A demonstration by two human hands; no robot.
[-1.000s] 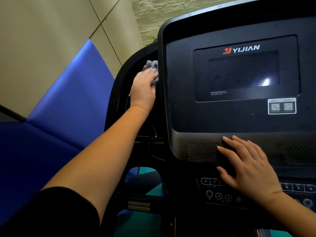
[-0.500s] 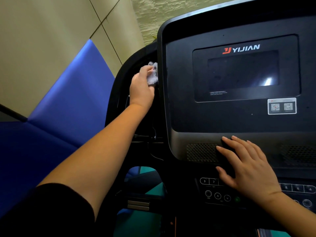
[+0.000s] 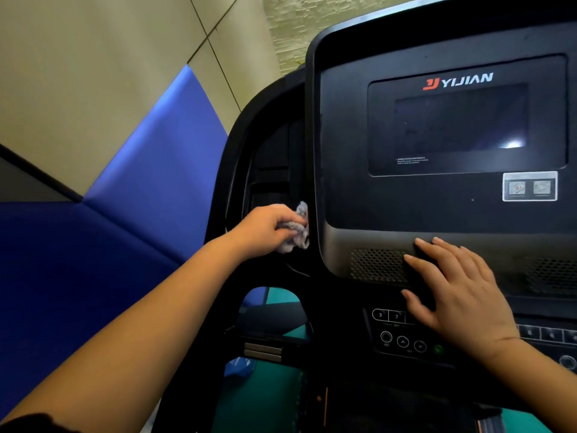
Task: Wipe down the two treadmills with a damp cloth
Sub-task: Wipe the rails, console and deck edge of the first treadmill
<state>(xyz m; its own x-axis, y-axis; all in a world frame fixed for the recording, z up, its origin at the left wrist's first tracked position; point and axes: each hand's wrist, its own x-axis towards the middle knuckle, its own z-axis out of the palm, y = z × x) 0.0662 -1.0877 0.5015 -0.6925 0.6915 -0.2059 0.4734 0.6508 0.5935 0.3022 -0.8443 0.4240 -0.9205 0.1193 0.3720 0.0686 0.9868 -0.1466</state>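
Your left hand [image 3: 265, 229] grips the crumpled grey cloth [image 3: 296, 232] against the black treadmill console's [image 3: 343, 198] left edge; your right hand [image 3: 462, 292] rests flat, fingers straight.

Grey cloth [image 3: 296, 234], black treadmill [image 3: 343, 189], blue padding [image 3: 93, 245].

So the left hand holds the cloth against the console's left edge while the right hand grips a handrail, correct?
No: the head view shows the right hand lying flat on the console, gripping nothing. The left hand does hold the cloth at its left edge.
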